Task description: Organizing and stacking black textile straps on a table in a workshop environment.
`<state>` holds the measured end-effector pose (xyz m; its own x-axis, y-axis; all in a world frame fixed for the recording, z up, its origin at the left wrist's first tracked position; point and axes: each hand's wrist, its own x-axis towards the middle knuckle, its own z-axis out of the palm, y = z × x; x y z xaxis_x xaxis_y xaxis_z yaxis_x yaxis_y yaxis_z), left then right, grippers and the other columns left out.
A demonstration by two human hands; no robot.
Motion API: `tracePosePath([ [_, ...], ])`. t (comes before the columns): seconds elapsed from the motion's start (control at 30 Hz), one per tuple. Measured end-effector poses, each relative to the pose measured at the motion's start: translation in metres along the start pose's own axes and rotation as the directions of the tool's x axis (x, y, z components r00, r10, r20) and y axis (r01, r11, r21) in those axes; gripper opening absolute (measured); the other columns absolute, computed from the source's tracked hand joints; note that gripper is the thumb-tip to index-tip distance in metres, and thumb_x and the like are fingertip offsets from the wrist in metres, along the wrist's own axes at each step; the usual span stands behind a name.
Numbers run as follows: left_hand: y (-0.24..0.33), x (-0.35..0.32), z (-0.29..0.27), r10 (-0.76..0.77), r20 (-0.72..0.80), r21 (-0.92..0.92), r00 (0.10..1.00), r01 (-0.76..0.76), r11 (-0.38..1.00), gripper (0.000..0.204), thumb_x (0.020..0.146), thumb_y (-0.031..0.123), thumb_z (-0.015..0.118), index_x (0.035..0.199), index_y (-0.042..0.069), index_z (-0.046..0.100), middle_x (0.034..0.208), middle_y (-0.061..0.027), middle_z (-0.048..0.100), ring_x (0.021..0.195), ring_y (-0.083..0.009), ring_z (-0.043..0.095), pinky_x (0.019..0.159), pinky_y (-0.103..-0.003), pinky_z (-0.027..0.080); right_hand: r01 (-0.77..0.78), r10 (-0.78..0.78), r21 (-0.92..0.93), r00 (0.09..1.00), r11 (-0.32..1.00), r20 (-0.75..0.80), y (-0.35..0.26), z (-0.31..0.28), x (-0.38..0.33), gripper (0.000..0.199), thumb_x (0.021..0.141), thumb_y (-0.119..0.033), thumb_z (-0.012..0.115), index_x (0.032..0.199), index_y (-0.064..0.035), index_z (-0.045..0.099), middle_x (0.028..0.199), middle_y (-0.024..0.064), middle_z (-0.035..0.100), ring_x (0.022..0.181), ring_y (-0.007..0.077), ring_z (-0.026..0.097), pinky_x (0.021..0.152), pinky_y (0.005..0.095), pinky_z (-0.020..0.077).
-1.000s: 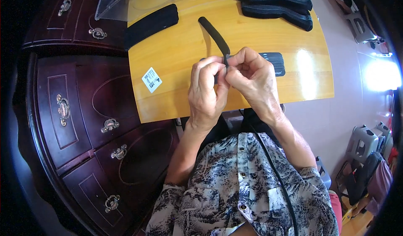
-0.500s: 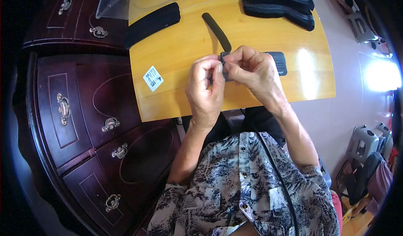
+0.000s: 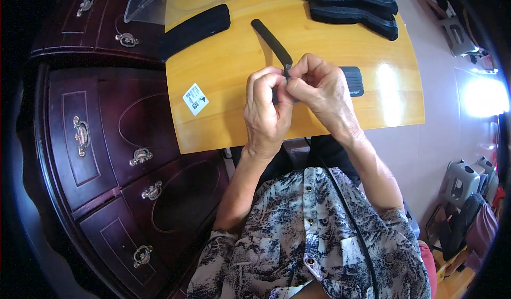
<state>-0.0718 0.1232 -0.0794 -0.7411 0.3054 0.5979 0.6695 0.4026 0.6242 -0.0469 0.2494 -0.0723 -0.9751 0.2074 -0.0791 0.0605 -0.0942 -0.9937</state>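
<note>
Right of a clear bin [image 3: 151,6], contents indistinct: left hand [image 3: 267,110], right hand [image 3: 323,94], pinch grip on dark strip [image 3: 272,42].

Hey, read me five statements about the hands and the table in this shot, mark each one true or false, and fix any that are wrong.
1. The left hand and the right hand pinch one end of a dark strip. True.
2. The white label lies to the right of the right hand. False: the white label lies to the left of the left hand.
3. A dark ridged piece is partly hidden by the right hand. True.
4. The tabletop is white. False: the tabletop is yellow.
5. Dark drawers stand to the left of the tabletop. True.
</note>
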Motion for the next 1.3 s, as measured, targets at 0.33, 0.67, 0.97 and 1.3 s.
tracePosePath([
  [0.33, -0.004, -0.009, 0.006, -0.388, 0.025, -0.462, 0.921, 0.355, 0.813, 0.013, 0.087, -0.001, 0.062, 0.094, 0.0, 0.051, 0.099, -0.0123, 0.059, 0.083, -0.0182, 0.061, 0.069, -0.028, 0.049, -0.24, 0.239, 0.288, 0.97, 0.927, 0.04, -0.004, -0.004, 0.001, 0.012, 0.081, -0.01, 0.066, 0.082, 0.0004, 0.061, 0.07, 0.0014, 0.061, 0.061, 0.0058, 0.054, 0.056, 0.021, 0.0449],
  [0.67, -0.001, 0.019, -0.024, -0.11, 0.326, -0.095, 0.939, 0.148, 0.984, 0.015, 0.097, 0.012, 0.049, 0.089, 0.0, 0.045, 0.082, -0.018, 0.044, 0.073, -0.0388, 0.049, 0.062, -0.043, 0.042, -0.005, 0.008, -0.066, 0.999, 0.998, 0.051, -0.022, -0.005, -0.005, 0.012, 0.082, -0.011, 0.069, 0.082, -0.0006, 0.064, 0.072, 0.0021, 0.064, 0.063, 0.0045, 0.056, 0.056, 0.0206, 0.0472],
  [0.97, -0.003, 0.003, -0.01, -0.221, 0.201, -0.507, 0.954, 0.294, 0.81, 0.015, 0.097, 0.009, 0.049, 0.085, 0.001, 0.047, 0.078, -0.0062, 0.051, 0.066, -0.0156, 0.052, 0.059, -0.031, 0.045, -0.268, 0.22, 0.333, 0.96, 0.904, 0.175, -0.028, -0.008, 0.002, 0.015, 0.081, -0.011, 0.065, 0.075, 0.0, 0.058, 0.065, 0.0053, 0.061, 0.053, 0.0054, 0.051, 0.045, 0.0184, 0.0388],
  [1.3, 0.008, 0.006, -0.01, -0.381, 0.156, -0.626, 0.911, 0.39, 0.675, 0.023, 0.101, 0.021, 0.045, 0.092, 0.001, 0.051, 0.088, -0.0059, 0.058, 0.073, -0.0093, 0.051, 0.064, -0.023, 0.042, 0.026, -0.03, 0.026, 0.987, 0.999, 0.158, -0.026, -0.004, -0.006, 0.036, 0.085, -0.03, 0.069, 0.107, -0.0027, 0.061, 0.089, 0.0064, 0.064, 0.086, 0.0144, 0.062, 0.071, 0.0251, 0.05],
])
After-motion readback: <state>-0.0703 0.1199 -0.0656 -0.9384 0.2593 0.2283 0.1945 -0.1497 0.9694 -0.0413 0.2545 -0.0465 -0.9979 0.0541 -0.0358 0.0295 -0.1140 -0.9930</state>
